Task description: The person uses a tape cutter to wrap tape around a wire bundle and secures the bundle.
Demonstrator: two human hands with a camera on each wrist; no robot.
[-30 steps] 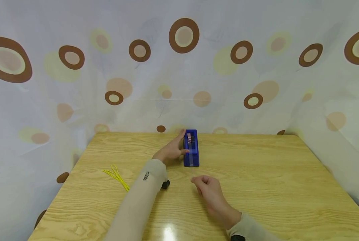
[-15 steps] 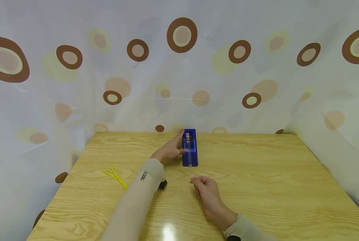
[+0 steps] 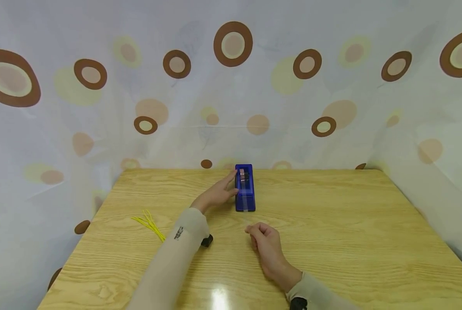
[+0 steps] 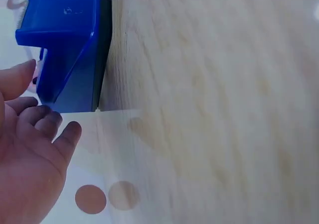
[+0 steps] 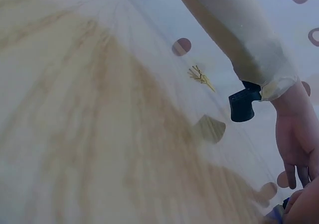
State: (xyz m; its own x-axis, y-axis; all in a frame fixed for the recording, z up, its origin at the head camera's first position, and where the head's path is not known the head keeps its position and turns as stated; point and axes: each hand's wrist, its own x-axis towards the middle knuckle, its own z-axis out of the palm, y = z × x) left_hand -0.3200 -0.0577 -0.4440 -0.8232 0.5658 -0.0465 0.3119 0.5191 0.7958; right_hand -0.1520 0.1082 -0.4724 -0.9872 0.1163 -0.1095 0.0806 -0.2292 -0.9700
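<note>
A blue tape dispenser (image 3: 245, 188) stands near the far edge of a wooden table (image 3: 351, 224). The left hand (image 3: 215, 196), fingers straight, rests flat against the dispenser's left side, seemingly to steady it. The right hand (image 3: 265, 243), nearer the person, is curled in a pinch, apparently on a strip of clear tape too faint to confirm. Yellow ties (image 3: 149, 224) lie well apart to the left. Compared with half a second ago, the right hand sits slightly closer to the person; the left is unchanged.
</note>
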